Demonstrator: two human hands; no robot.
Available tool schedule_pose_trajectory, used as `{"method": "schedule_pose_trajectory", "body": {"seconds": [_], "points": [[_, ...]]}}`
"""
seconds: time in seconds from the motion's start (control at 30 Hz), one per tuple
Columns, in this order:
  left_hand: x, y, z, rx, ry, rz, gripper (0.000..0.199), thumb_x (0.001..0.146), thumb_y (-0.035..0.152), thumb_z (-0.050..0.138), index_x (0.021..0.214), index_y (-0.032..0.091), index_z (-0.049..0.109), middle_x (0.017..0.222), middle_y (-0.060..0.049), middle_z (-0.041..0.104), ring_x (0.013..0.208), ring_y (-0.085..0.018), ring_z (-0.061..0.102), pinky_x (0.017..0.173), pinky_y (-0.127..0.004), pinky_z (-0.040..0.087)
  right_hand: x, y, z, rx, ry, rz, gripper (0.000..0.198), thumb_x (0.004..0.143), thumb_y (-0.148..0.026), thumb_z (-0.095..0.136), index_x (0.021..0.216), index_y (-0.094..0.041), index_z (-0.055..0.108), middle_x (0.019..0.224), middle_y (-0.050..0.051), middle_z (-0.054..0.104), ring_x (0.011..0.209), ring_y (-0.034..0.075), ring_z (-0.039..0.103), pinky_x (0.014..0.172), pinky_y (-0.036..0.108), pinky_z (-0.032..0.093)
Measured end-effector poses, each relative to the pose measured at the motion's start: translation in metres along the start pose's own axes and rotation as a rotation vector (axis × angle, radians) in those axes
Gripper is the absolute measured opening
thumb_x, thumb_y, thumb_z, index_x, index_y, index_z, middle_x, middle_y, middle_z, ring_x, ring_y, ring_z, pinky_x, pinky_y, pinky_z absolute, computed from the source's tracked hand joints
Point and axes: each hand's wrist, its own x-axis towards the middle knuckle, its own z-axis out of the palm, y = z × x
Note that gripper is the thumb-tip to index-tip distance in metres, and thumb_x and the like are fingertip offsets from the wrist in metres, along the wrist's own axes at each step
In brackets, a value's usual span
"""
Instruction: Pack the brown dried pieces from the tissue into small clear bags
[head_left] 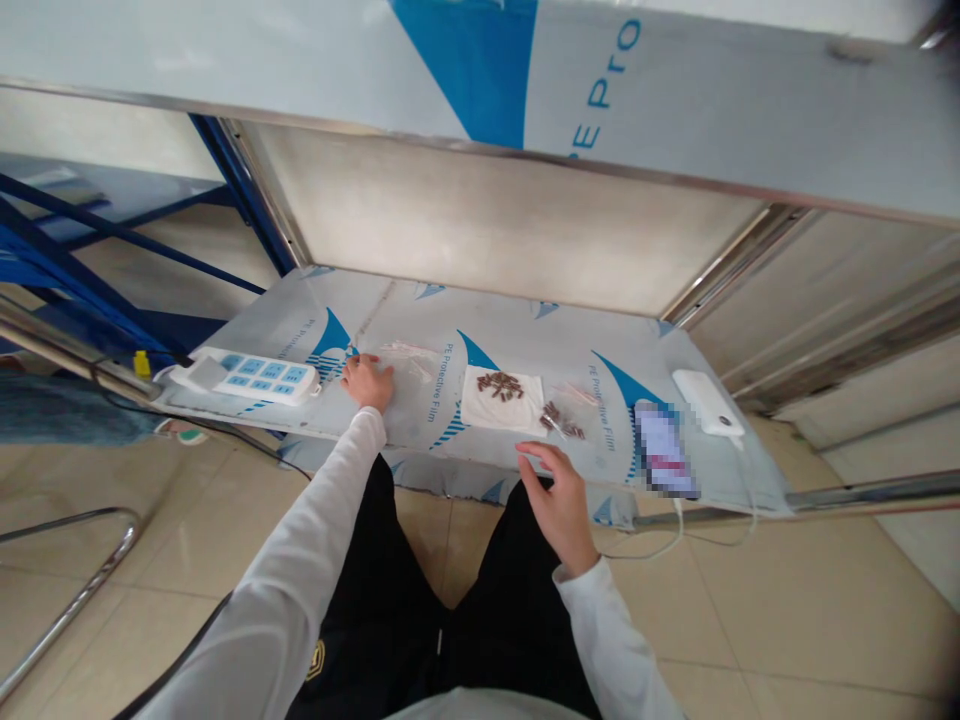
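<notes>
My left hand (367, 382) rests on the film-covered tabletop (409, 415), its fingers apart and nothing seen in them. Just right of it lie thin clear plastic bags (414, 356). A white cloth or paper sheet (484, 408) in the middle carries a pile of small brown pieces (500, 386), too small to name. Beside it, more brown pieces (556, 420) seem to lie in or on clear plastic. My right hand (561, 505) hovers at the table's front edge, below these pieces, with thumb and fingers apart and holding nothing.
A white power strip (255, 377) lies at the left. On the right are a phone (665, 450) with a blurred screen and a white device (707, 402), with white cables hanging over the edge. A film-covered shelf (675, 110) overhangs the table. A metal chair frame (90, 590) stands lower left.
</notes>
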Motion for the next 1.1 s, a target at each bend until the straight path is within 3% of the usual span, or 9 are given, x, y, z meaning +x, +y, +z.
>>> {"method": "schedule_pose_trajectory", "body": {"seconds": [0.13,0.27,0.4,0.5,0.57,0.7,0.83,0.97,1.1], "points": [[-0.012,0.011,-0.019,-0.056,0.012,0.066,0.018,0.082,0.022,0.054,0.096,0.016,0.063,0.107,-0.011,0.065,0.107,-0.025,0.057,0.096,-0.040,0.038,0.000,0.004,0.002,0.014,-0.017,0.036,0.019,0.089,-0.032,0.052,0.097,-0.022,0.066,0.100,0.008,0.067,0.098,0.023,0.060,0.089,0.040,0.046],[-0.061,0.030,-0.046,-0.253,0.001,0.271,0.017,0.086,0.030,0.052,0.094,0.020,0.064,0.099,-0.004,0.068,0.099,-0.019,0.060,0.092,-0.032,0.040,0.021,-0.008,0.005,0.056,0.022,0.024,0.024,0.089,-0.034,0.053,0.106,-0.022,0.064,0.108,0.009,0.066,0.102,0.023,0.059,0.086,0.039,0.048],[-0.114,0.050,-0.070,-0.598,-0.329,0.524,0.017,0.083,0.035,0.059,0.087,0.021,0.066,0.090,-0.004,0.071,0.088,-0.018,0.064,0.079,-0.029,0.045,0.050,-0.032,0.000,0.081,0.011,-0.110,0.043,0.082,-0.036,0.064,0.122,-0.024,0.057,0.124,0.008,0.060,0.111,0.023,0.056,0.088,0.036,0.048],[-0.135,0.064,-0.079,-0.680,-0.471,0.612,0.014,0.083,0.032,0.059,0.087,0.020,0.066,0.089,-0.004,0.071,0.087,-0.018,0.064,0.078,-0.029,0.045,0.059,-0.042,-0.007,0.133,-0.113,-0.140,0.022,0.083,-0.035,0.063,0.101,-0.023,0.069,0.101,0.005,0.071,0.093,0.020,0.064,0.079,0.032,0.050],[-0.144,0.073,-0.082,-0.692,-0.398,0.598,0.017,0.079,0.032,0.064,0.092,0.020,0.065,0.094,-0.005,0.068,0.086,-0.017,0.062,0.079,-0.029,0.045,0.057,-0.043,-0.009,0.142,-0.085,-0.102,0.016,0.084,-0.032,0.061,0.088,-0.021,0.072,0.085,0.003,0.074,0.075,0.017,0.066,0.070,0.028,0.051],[-0.161,0.089,-0.082,-0.765,-0.239,0.303,0.028,0.077,0.042,0.065,0.090,0.017,0.061,0.081,-0.003,0.064,0.068,-0.013,0.059,0.066,-0.025,0.046,0.045,-0.039,-0.006,0.037,0.155,-0.077,0.014,0.084,-0.026,0.060,0.088,-0.019,0.072,0.082,0.004,0.073,0.068,0.015,0.063,0.065,0.026,0.050],[-0.173,0.094,-0.074,-0.916,-0.545,0.189,0.028,0.077,0.043,0.064,0.080,0.015,0.065,0.076,-0.004,0.068,0.062,-0.013,0.063,0.059,-0.024,0.048,0.035,-0.037,-0.004,-0.014,0.163,-0.123,0.017,0.086,-0.025,0.057,0.093,-0.020,0.071,0.089,0.006,0.072,0.081,0.018,0.064,0.076,0.030,0.050],[-0.173,0.090,-0.065,-1.069,-0.678,0.184,0.023,0.076,0.036,0.066,0.084,0.015,0.068,0.082,-0.006,0.073,0.075,-0.017,0.068,0.071,-0.027,0.053,0.033,-0.033,-0.007,0.162,-0.078,-0.035,0.026,0.084,-0.034,0.061,0.103,-0.019,0.069,0.092,0.005,0.072,0.077,0.017,0.065,0.068,0.026,0.051],[-0.170,0.085,-0.064,-0.947,-0.790,0.278,0.021,0.076,0.032,0.064,0.085,0.015,0.071,0.083,-0.006,0.074,0.078,-0.018,0.069,0.075,-0.029,0.053,0.035,-0.020,-0.008,0.179,-0.173,0.045,0.030,0.090,-0.040,0.052,0.088,-0.017,0.071,0.081,0.004,0.073,0.072,0.016,0.066,0.065,0.023,0.049]]}}
